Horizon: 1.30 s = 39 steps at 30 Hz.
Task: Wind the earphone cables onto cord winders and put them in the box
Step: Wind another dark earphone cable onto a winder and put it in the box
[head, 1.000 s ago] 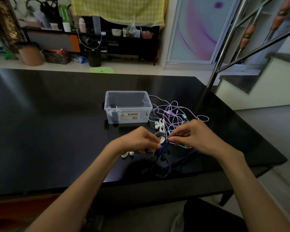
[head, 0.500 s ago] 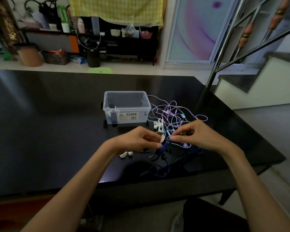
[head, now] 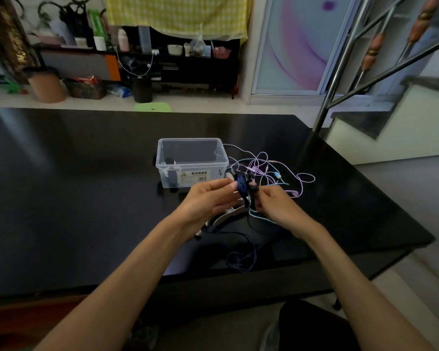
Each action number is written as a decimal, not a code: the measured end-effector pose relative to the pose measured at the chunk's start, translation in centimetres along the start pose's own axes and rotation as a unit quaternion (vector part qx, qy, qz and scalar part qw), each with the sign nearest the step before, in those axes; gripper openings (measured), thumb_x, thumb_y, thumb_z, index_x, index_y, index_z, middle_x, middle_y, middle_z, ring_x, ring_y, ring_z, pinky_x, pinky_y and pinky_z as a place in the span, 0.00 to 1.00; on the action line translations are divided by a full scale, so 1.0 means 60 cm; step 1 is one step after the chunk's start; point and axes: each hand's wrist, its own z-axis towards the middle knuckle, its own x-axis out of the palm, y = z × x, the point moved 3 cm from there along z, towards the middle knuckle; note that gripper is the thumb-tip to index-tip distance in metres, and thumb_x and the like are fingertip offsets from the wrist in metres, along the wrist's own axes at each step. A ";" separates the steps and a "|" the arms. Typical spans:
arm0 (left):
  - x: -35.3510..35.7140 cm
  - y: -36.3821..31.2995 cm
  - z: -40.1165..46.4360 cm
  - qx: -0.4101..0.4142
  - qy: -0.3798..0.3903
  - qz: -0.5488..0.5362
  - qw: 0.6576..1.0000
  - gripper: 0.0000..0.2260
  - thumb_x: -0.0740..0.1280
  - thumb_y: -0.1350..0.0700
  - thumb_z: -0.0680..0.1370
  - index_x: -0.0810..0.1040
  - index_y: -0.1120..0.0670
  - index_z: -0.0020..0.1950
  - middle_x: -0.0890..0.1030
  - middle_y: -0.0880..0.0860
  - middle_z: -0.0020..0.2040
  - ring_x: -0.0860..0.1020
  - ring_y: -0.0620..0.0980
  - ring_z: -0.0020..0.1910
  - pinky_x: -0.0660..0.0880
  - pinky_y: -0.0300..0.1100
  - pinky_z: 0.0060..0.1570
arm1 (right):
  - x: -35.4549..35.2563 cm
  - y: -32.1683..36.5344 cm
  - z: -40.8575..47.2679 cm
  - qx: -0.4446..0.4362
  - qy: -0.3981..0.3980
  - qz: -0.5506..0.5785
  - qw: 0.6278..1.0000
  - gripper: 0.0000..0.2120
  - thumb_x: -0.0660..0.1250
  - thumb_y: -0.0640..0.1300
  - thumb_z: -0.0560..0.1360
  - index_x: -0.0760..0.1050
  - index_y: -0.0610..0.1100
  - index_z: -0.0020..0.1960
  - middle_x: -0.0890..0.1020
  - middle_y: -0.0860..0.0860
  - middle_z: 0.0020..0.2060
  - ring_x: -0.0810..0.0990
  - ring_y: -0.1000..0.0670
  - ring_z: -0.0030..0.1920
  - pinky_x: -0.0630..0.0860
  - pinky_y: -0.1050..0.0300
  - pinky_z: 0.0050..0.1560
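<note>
My left hand (head: 208, 201) pinches a dark blue cord winder (head: 241, 187) just in front of the clear plastic box (head: 192, 162). My right hand (head: 276, 206) grips the dark blue earphone cable close to the winder. The loose part of that cable (head: 241, 257) trails down in loops onto the black table (head: 86, 198). A tangle of pink and light blue earphone cables (head: 269, 171) lies right of the box. A white winder (head: 228, 215) shows under my left hand. The box holds a dark wound item (head: 169, 162) at its left end.
Small white earbuds (head: 199, 233) lie on the table beneath my left wrist. The table's near edge runs just below the blue cable loops. A metal stair rail (head: 340, 79) rises at the right, and a cluttered shelf (head: 137, 54) stands along the far wall.
Both hands have lifted off the table and come closer to the box, raising the blue winder and cable. More blue cable now hangs down toward the near edge.
</note>
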 end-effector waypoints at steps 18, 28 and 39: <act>-0.038 0.015 0.014 0.037 -0.232 -0.037 0.971 0.05 0.65 0.58 0.79 0.79 0.58 0.48 0.82 0.51 0.44 0.81 0.41 0.43 0.77 0.30 0.41 | 0.019 0.026 -0.019 -0.114 0.032 -0.196 0.973 0.14 0.59 0.45 0.81 0.79 0.40 0.43 0.78 0.54 0.28 0.73 0.59 0.29 0.68 0.66 0.36; -0.035 0.009 0.015 0.051 -0.197 0.128 0.971 0.01 0.69 0.60 0.76 0.79 0.57 0.44 0.82 0.51 0.37 0.80 0.43 0.36 0.74 0.29 0.35 | 0.004 0.043 -0.032 -0.200 -0.070 -0.231 0.950 0.09 0.66 0.45 0.77 0.82 0.47 0.55 0.84 0.55 0.36 0.82 0.58 0.40 0.79 0.57 0.50; -0.014 0.006 -0.001 -0.081 0.068 0.330 0.938 0.15 0.65 0.58 0.79 0.76 0.55 0.65 0.79 0.53 0.50 0.74 0.45 0.45 0.69 0.36 0.42 | -0.042 0.032 -0.034 -0.160 -0.044 -0.280 0.945 0.12 0.72 0.63 0.62 0.79 0.60 0.41 0.76 0.60 0.26 0.74 0.61 0.29 0.73 0.59 0.36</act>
